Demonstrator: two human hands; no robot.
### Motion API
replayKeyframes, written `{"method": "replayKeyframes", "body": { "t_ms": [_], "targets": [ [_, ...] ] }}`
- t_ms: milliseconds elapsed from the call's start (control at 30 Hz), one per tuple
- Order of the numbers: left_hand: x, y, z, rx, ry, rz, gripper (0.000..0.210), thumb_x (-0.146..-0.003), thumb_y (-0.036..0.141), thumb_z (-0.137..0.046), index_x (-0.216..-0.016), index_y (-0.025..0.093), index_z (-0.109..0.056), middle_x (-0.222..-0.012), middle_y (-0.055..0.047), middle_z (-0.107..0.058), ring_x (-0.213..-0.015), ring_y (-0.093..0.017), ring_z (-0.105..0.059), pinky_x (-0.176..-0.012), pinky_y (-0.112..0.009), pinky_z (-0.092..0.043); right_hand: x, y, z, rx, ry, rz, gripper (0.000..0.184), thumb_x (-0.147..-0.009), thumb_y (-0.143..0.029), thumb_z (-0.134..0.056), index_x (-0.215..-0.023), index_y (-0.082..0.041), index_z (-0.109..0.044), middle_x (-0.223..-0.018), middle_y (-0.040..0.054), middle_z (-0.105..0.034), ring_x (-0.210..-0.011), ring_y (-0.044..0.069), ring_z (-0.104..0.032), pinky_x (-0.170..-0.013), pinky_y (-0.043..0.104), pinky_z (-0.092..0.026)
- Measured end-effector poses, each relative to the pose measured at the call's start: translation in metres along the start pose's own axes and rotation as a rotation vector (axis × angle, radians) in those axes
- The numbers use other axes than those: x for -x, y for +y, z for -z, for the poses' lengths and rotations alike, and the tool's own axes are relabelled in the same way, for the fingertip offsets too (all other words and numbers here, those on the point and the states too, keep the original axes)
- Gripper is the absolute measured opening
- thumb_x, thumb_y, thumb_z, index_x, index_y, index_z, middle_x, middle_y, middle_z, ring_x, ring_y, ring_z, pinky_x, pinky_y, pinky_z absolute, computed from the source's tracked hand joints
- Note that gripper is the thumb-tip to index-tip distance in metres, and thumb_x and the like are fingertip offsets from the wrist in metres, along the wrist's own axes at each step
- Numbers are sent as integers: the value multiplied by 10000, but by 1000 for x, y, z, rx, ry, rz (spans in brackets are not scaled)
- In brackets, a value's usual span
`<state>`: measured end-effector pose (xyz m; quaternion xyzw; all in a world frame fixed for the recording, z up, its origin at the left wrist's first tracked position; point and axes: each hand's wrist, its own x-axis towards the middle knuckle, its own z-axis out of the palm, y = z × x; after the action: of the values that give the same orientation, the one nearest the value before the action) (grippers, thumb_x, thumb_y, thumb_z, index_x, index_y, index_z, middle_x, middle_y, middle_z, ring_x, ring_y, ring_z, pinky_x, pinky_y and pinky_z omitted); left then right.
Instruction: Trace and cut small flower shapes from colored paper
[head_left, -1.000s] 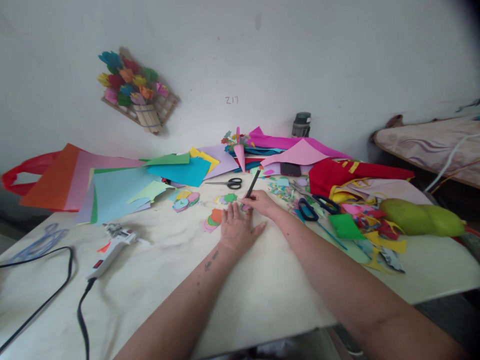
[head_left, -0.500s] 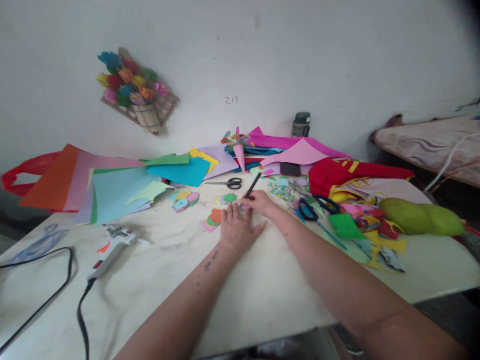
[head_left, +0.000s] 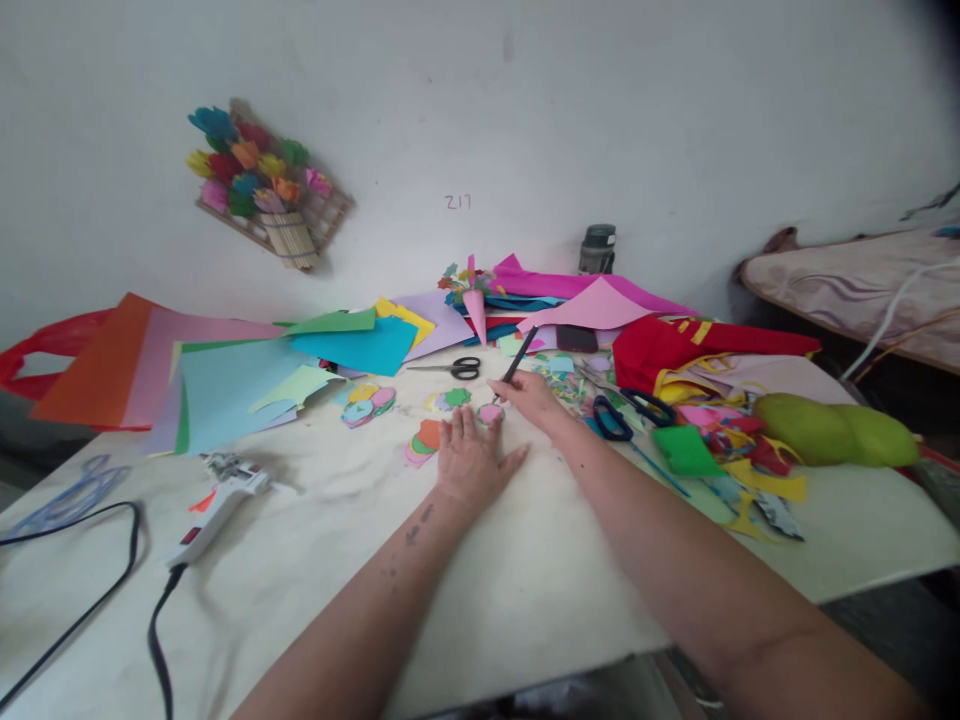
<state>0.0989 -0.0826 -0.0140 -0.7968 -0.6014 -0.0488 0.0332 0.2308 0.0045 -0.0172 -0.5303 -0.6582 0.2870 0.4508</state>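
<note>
My right hand [head_left: 534,400] grips a black pencil-like stick [head_left: 520,356], its lower tip close to a small round pink paper piece [head_left: 490,412]. Flat on the table lies my left hand [head_left: 472,462], fingers spread, with a fingertip at the pink piece's lower edge. Just beyond the left fingers are green and yellow paper cut-outs [head_left: 456,398]. Orange, green and pink paper pieces [head_left: 426,438] overlap to the left of that hand. Farther left is a group of round pastel cut-outs [head_left: 367,404]. Small black-handled scissors [head_left: 465,369] lie behind the green cut-out.
A glue gun [head_left: 217,515] with a black cord rests at left. Coloured paper sheets [head_left: 232,390] spread behind it. To the right are dark-blue-handled scissors [head_left: 613,420], paper scraps, a phone [head_left: 577,339], red cloth [head_left: 660,350] and a green fruit-like object [head_left: 832,430]. A bottle [head_left: 598,250] stands near the wall.
My right hand has shifted slightly right and up with the black stick, uncovering more of the round pink piece. My left hand stays flat in nearly the same place.
</note>
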Motion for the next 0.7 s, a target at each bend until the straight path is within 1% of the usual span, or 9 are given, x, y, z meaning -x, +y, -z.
{"method": "replayKeyframes", "body": {
  "t_ms": [100,233,333,500,700],
  "targets": [
    [0,0,1,1,8,0,749,-771,700,-148,-1357,266,-316,-1427,-141,-283,-1320,-321,-196,-1044,-504,-127,0,3,8,35,-3,-25,348,-706,-464,-555,-637,-127,-606,-558,20,-597,-527,117,-523,-524,218,-375],
    [1,0,4,2,-14,5,740,-776,694,-150,-1352,265,-326,-1430,-131,-281,-1324,-316,-187,-1042,-509,-128,-1,6,13,55,-22,-45,308,-713,-415,-556,-637,-121,-611,-570,21,-605,-542,119,-534,-525,213,-372],
    [1,0,4,-8,-22,6,731,-780,690,-159,-1354,267,-319,-1435,-126,-271,-1328,-308,-176,-1043,-507,-124,0,7,14,82,-38,-51,301,-714,-401,-554,-632,-118,-616,-582,27,-612,-554,121,-537,-530,212,-373],
    [1,-1,2,-13,-16,-2,736,-781,689,-154,-1356,260,-315,-1439,-132,-260,-1326,-313,-178,-1042,-500,-130,1,7,12,71,-78,-59,306,-711,-408,-551,-694,-116,-640,-598,24,-611,-565,121,-538,-540,210,-379],
    [1,-1,2,-10,-7,-7,734,-780,688,-160,-1351,258,-327,-1430,-137,-277,-1324,-312,-190,-1040,-496,-141,0,10,13,82,-104,-35,303,-715,-398,-540,-700,-115,-646,-592,12,-591,-565,113,-511,-543,209,-379]
  ]
}}
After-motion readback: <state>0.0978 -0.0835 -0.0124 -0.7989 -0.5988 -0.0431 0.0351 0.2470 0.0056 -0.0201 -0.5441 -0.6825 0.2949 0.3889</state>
